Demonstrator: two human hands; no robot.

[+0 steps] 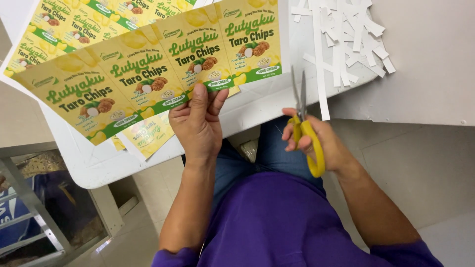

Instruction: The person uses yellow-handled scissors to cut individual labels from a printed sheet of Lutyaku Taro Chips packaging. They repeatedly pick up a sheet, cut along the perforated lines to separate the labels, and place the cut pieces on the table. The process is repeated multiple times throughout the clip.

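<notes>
While pinched at its lower edge by the left hand (198, 121), thumb on top, strip of yellow-green printed labels (148, 74) held flat across upper left of frame, edge free for cutting. Right hand (316, 143) closed through yellow-handled scissors (304, 123), blades nearly shut, pointing up (centre right). White paper offcuts (346, 34) heaped upper right on white table (99, 163). Second label sheet (74, 20) behind.

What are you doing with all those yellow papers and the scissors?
A person is holding a strip of yellow and green printed labels by its lower edge with the left hand. The right hand holds yellow-handled scissors, blades closed and pointing up, just to the right of the strip. A pile of thin white paper strips lies on the white table.
</notes>
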